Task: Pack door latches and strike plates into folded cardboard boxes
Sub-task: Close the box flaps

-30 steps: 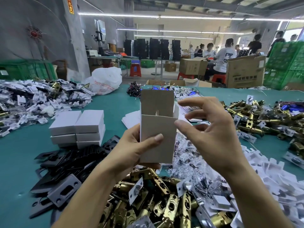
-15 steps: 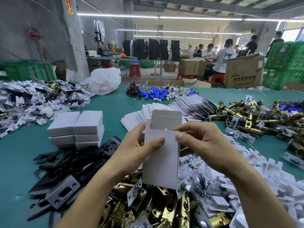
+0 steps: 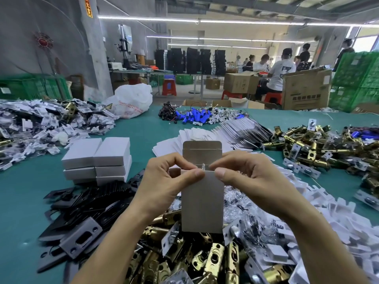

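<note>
A small white cardboard box [image 3: 202,203] stands upright in front of me, its top lid flap [image 3: 202,149] raised. My left hand [image 3: 166,185] grips its upper left edge, thumb on the front. My right hand [image 3: 250,181] pinches the upper right edge, and a bit of clear plastic shows at the opening between my thumbs. Below lie brass door latches [image 3: 205,261]. Dark strike plates [image 3: 82,214] are heaped at the lower left.
Closed white boxes [image 3: 98,158] are stacked at the left. Flat box blanks [image 3: 205,136] fan out behind the box. More latches [image 3: 320,148] pile at the right, white inserts [image 3: 328,214] at the lower right, bagged parts [image 3: 41,121] at the far left. People work at the back.
The box has come down and closer to me. My right hand moved from beside the box onto its top edge, and both thumbs now meet at the opening.
</note>
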Demonstrator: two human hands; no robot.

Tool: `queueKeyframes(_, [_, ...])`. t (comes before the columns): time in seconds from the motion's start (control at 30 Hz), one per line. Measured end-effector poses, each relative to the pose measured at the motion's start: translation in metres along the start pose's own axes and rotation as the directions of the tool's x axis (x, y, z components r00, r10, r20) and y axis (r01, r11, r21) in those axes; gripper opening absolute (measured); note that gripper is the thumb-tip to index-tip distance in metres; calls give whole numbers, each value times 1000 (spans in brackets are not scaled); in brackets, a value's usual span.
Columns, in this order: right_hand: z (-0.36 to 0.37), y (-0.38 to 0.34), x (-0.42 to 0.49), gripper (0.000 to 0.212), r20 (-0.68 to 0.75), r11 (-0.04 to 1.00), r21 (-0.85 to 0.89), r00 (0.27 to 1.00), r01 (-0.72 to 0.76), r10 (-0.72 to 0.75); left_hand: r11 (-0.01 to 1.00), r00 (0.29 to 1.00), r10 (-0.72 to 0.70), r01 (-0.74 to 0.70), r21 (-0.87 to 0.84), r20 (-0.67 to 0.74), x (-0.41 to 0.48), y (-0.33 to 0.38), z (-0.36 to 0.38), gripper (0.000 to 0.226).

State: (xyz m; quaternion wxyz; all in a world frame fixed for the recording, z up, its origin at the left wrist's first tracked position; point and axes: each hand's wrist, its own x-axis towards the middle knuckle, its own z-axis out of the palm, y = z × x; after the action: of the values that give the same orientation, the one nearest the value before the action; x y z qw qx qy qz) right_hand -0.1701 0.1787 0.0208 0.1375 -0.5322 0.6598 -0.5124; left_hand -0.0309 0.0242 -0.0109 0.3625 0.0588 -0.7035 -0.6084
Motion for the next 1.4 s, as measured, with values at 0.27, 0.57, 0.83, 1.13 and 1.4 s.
queueKeyframes(0.27, [17,-3,4,56,-107,973,121,977,198,-185,1000,995,-26,26,1,96,0,2,2,6])
queueKeyframes(0.57, [22,-8,4,15,-176,978,89,969,189,-172,966,961,252,-242,91,-114,-2,1,3,16])
queueKeyframes(0.83, [22,-9,3,19,-160,985,152,985,82,-57,968,953,241,-222,115,-185,0,2,6,26])
queueKeyframes(1.13, [28,-6,4,25,-254,988,134,966,76,-40,960,946,267,-245,136,-184,3,-1,3,6])
queueKeyframes(1.4, [26,-1,6,13,-267,986,166,964,34,12,961,931,263,-228,159,-253,2,1,8,3])
